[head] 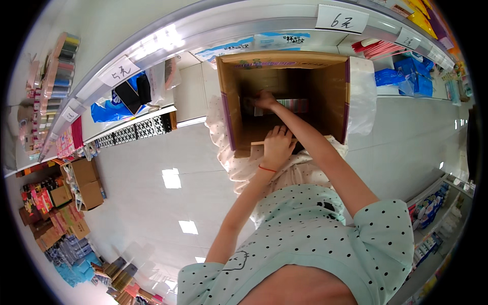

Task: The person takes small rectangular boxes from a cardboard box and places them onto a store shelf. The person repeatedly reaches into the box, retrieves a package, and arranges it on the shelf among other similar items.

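A deep open cardboard box (329, 91) stands before me, partly on the white shelf. My right hand (265, 100) reaches down inside it, at the left end of a flat pack with coloured stripes (293, 105) on the box's floor. The fingers are blurred, so whether they grip anything is unclear. My left hand (278, 144), with a red cord at the wrist, rests over the near edge of the box, its fingers on a cardboard flap (257, 143). Dotted pale fabric (225, 152) lies under and around the box's near side.
Blue-and-white packets (282, 40) lie behind the box, below a shelf edge with price cards (342, 19). A white plastic bag (362, 95) is right of it. Further left, a phone (128, 98) lies on blue packaging. Cardboard cartons (85, 183) stand at the left.
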`<state>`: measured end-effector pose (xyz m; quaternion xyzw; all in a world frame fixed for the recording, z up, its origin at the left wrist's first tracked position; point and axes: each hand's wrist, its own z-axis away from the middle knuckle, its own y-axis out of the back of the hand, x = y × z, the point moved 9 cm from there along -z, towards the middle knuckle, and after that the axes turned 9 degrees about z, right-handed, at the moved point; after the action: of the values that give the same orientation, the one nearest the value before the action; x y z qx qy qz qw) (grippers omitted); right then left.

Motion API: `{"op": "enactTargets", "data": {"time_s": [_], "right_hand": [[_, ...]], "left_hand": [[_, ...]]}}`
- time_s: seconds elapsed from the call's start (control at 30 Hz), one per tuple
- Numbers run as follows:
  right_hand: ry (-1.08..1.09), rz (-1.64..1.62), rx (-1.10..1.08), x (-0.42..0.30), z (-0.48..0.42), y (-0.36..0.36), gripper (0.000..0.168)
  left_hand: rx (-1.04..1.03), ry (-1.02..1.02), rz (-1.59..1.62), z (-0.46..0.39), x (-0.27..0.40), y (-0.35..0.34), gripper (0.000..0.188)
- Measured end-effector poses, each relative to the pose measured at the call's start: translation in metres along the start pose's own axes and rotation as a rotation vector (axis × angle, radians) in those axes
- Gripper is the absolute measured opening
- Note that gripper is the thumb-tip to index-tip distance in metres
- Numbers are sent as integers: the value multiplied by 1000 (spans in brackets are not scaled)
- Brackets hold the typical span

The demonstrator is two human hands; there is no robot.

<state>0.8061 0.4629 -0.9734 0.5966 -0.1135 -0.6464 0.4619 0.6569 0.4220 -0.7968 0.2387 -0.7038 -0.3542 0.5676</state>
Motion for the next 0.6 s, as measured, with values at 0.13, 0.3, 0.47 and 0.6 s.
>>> {"op": "enactTargets", "data": {"time_s": [0.13, 0.3, 0.47, 0.6], "right_hand": [[-20, 97, -256, 18, -25, -48, 46], [-84, -20, -518, -16, -3, -59, 46], [176, 127, -251, 0, -19, -55, 46], [31, 235, -269, 1, -13, -8, 47]], "left_hand": [[-44, 33, 6, -1, 0, -8, 24], [36, 25, -14, 6, -12, -1, 20], [-48, -8, -5, -1, -1, -10, 22], [-43, 10, 0, 2, -5, -4, 32]]}}
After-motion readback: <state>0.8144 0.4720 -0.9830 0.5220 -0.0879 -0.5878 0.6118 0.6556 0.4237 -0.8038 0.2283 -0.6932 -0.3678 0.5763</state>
